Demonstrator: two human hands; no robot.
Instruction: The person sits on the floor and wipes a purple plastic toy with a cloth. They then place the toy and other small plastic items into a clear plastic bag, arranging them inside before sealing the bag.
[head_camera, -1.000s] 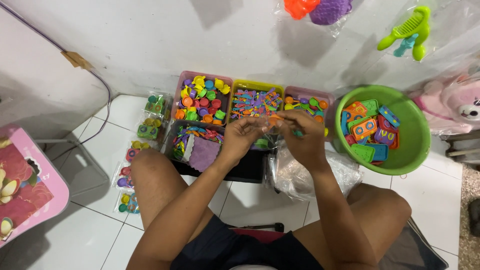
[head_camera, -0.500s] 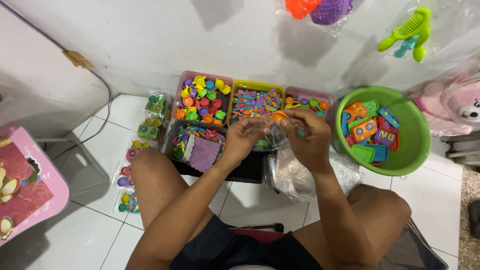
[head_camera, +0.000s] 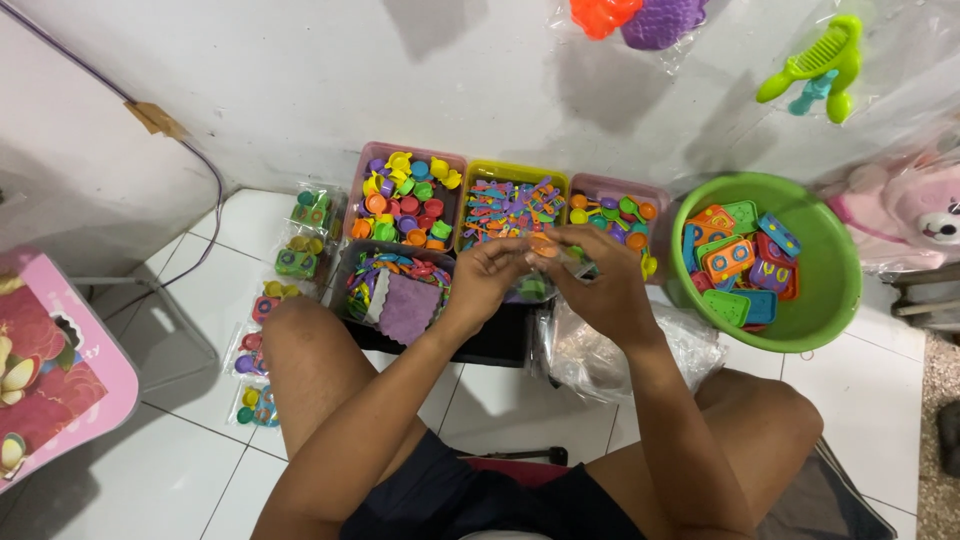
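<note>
My left hand (head_camera: 490, 275) and my right hand (head_camera: 600, 285) meet above the trays, fingers pinched together on a small clear plastic bag (head_camera: 572, 258) with small orange and green toy pieces in it. Just beyond the hands stand a pink tray of toy cups (head_camera: 405, 195), a yellow tray of small utensils (head_camera: 512, 205) and a pink tray of mixed pieces (head_camera: 615, 212). Under my left hand lies a dark tray (head_camera: 400, 290) with purple and coloured flat pieces.
A green basin (head_camera: 765, 265) of flat toy stoves sits at the right. Sealed toy packets (head_camera: 300, 240) lie along the floor at the left. A heap of clear bags (head_camera: 590, 345) lies by my right knee. A pink table (head_camera: 50, 370) stands far left.
Both hands have stayed together over the trays, shifting slightly left and toward me while the fingers work on the small bag.
</note>
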